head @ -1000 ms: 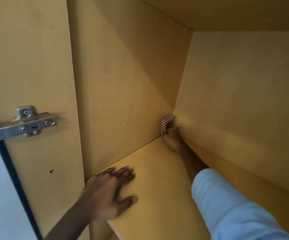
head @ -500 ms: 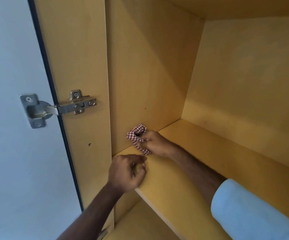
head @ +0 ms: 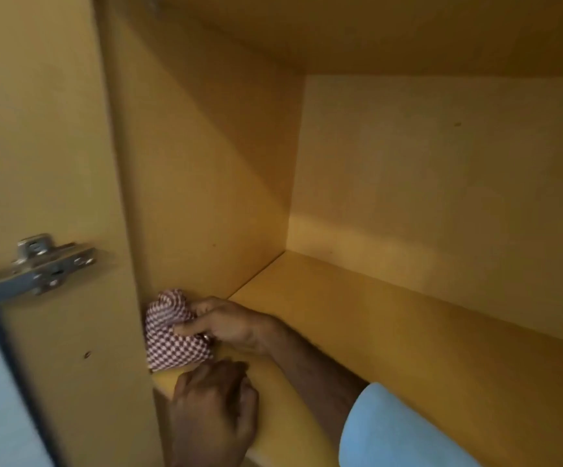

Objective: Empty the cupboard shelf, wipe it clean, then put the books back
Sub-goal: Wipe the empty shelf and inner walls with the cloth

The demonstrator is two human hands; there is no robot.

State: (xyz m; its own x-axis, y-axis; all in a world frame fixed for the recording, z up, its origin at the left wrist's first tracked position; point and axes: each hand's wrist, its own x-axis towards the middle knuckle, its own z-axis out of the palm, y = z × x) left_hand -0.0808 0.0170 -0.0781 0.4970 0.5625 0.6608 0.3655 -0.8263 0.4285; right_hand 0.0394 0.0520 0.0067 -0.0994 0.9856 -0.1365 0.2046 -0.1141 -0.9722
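A view into a yellow wooden cupboard, slightly blurred. The right hand [head: 229, 326] reaches in from the lower right, its forearm bare below a light blue sleeve [head: 398, 433] that is cut off by the bottom edge. Its fingers and thumb pinch a bunched red-and-white checked cloth [head: 168, 332], pressed into the front left corner of the shelf [head: 357, 318] where the shelf board meets the left side wall [head: 205, 163]. Part of the cloth is hidden behind the fingers. The left hand [head: 214, 404] sits just below, at the front edge of the shelf, fingers curled; whether it grips anything cannot be told, since its fingertips are hidden and its wrist runs out of view. The shelf holds only the cloth and hands. A metal hinge [head: 42, 267] is fixed to the cupboard's front edge at left, the door mostly cut off.
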